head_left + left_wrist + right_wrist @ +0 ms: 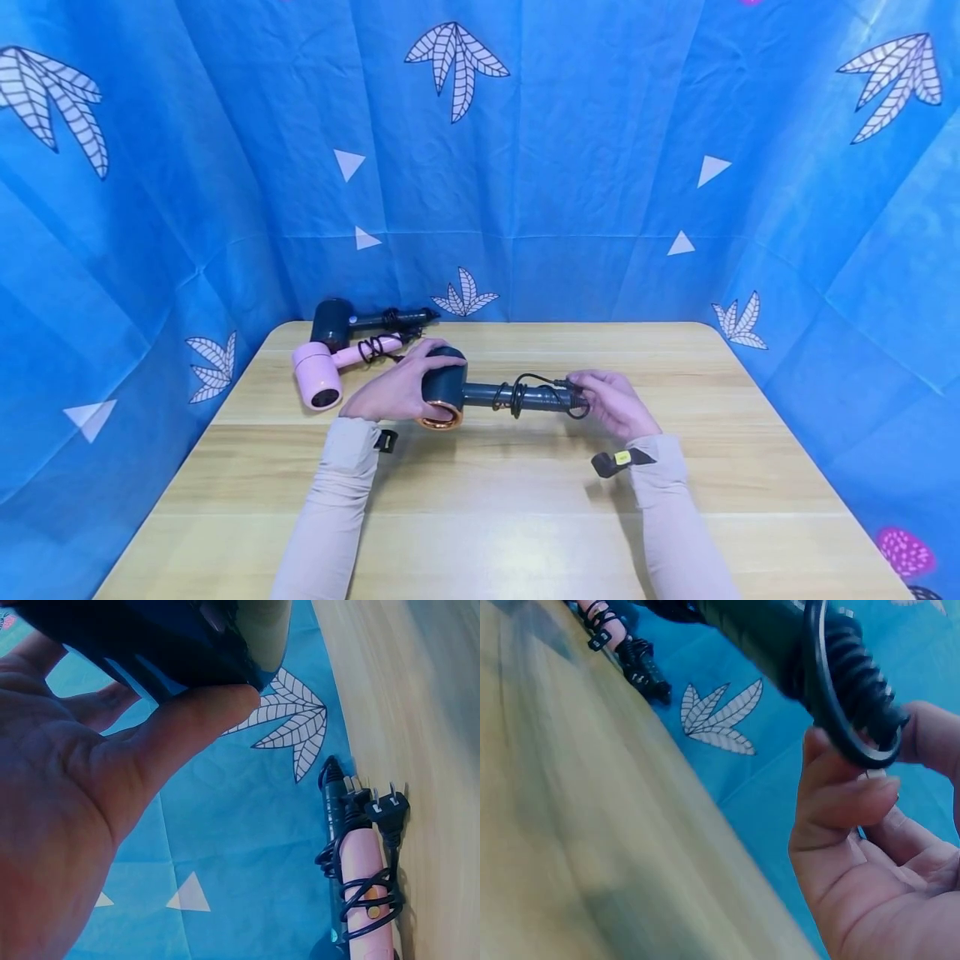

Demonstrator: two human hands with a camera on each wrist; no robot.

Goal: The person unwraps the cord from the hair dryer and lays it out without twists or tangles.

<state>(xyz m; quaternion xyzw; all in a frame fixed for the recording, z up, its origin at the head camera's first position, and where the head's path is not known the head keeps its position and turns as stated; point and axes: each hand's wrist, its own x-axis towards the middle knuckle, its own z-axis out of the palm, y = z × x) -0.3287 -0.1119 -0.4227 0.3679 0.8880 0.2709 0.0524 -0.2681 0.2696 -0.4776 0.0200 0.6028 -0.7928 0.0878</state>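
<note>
A dark blue-green hair dryer (483,394) with a copper-coloured ring (441,417) is held level above the table, its handle pointing right. My left hand (401,385) grips its barrel, the thumb near the ring and the fingers over the far side. In the left wrist view the thumb (202,712) presses the dark barrel (172,645). Black cord (517,398) is looped around the handle. At the handle's end, my right hand (611,402) pinches the cord. The right wrist view shows curled fingers by the ribbed cord sleeve (859,671); the exact grip is partly hidden.
On the wooden table (510,517), back left, lie a pink hair dryer (315,375) and another dark hair dryer (332,323), cords wrapped around their handles. Blue patterned cloth (585,167) hangs behind and at both sides.
</note>
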